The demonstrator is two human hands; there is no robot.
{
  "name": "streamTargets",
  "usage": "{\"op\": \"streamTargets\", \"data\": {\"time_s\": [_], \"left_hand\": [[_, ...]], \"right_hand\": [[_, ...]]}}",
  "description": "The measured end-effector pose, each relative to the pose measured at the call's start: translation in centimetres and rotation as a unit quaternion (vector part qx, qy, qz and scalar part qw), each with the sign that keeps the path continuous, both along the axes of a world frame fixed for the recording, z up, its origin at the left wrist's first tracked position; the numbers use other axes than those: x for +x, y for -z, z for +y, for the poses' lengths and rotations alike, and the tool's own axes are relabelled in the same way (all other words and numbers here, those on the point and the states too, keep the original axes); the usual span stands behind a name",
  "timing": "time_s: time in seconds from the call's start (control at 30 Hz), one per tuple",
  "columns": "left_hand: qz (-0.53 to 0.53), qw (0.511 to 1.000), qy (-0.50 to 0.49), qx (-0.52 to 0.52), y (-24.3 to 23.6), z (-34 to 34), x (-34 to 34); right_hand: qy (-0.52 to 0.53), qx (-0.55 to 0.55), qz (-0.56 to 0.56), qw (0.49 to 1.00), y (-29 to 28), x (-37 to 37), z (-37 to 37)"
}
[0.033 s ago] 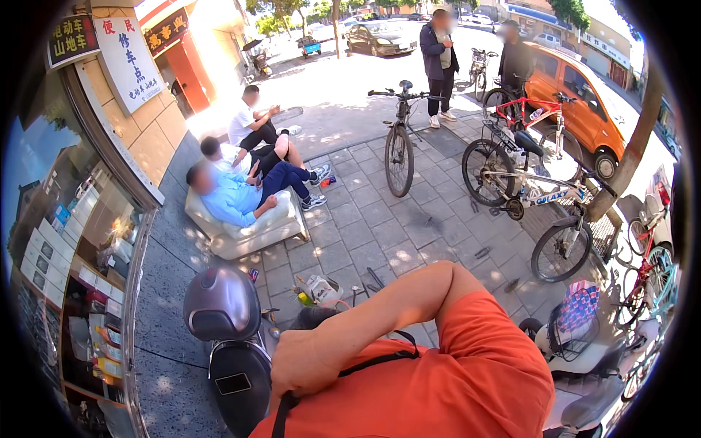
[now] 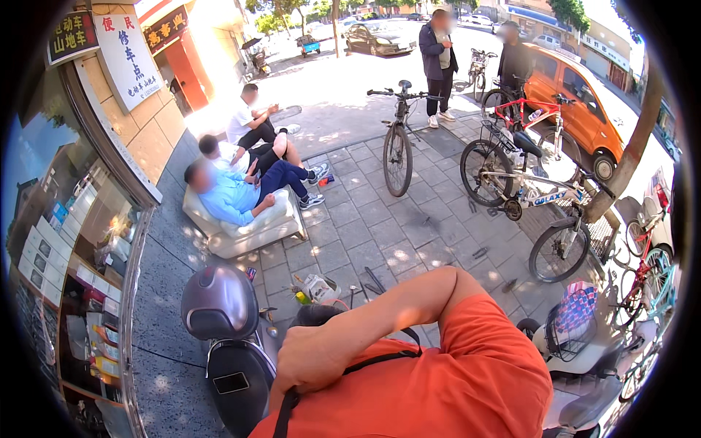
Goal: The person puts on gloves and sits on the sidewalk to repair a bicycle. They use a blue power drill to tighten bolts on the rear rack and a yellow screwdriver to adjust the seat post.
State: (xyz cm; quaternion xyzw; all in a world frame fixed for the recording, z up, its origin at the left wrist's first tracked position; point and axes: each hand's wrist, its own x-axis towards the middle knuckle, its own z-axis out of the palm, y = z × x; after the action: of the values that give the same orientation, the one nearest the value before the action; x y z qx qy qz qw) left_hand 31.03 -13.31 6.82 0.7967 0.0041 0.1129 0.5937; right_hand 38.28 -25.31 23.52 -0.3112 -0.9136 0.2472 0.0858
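My right hand (image 2: pixel 310 354) is drawn across my orange shirt (image 2: pixel 453 383), elbow raised, with its fingers closed round a black strap (image 2: pixel 287 409) on my chest. My left hand is out of sight. Just left of the right hand stands a scooter with a purple-grey top box (image 2: pixel 219 299) and a black seat; a dark rectangular object (image 2: pixel 231 381) lies on the seat. Beyond my arm, a white bag or container (image 2: pixel 319 290) and several tools (image 2: pixel 372 281) lie on the paving, partly hidden by the arm.
People (image 2: pixel 230 197) sit on a cream sofa (image 2: pixel 219 241) by the shop window; two (image 2: pixel 438 58) stand near the road. Several bicycles (image 2: pixel 533 190), an orange car (image 2: pixel 562 80), a tree trunk (image 2: pixel 624 160) and a parked scooter with a checked bag (image 2: pixel 573 306) line the right.
My right hand and forearm have shifted very slightly to the right. The surroundings look almost unchanged.
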Motion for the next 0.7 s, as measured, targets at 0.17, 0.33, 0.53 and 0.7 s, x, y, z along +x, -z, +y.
{"op": "streamTargets", "data": {"time_s": [0.17,0.33,0.53,0.7], "left_hand": [[-0.041,0.999,0.030,0.009,1.0,0.6,1.6],[-0.045,0.999,0.008,0.004,2.0,0.9,1.2],[0.098,0.984,-0.028,-0.147,1.4,1.0,0.5],[0.008,0.990,-0.008,-0.138,4.3,2.3,0.6]], "right_hand": [[0.061,-0.014,0.039,0.997,3.6,4.2,-1.3],[0.065,-0.120,0.136,0.981,4.8,7.1,-3.1],[0.065,-0.173,0.239,0.953,3.6,8.3,-4.0],[0.037,-0.185,0.374,0.908,5.9,8.5,-3.9]]}}
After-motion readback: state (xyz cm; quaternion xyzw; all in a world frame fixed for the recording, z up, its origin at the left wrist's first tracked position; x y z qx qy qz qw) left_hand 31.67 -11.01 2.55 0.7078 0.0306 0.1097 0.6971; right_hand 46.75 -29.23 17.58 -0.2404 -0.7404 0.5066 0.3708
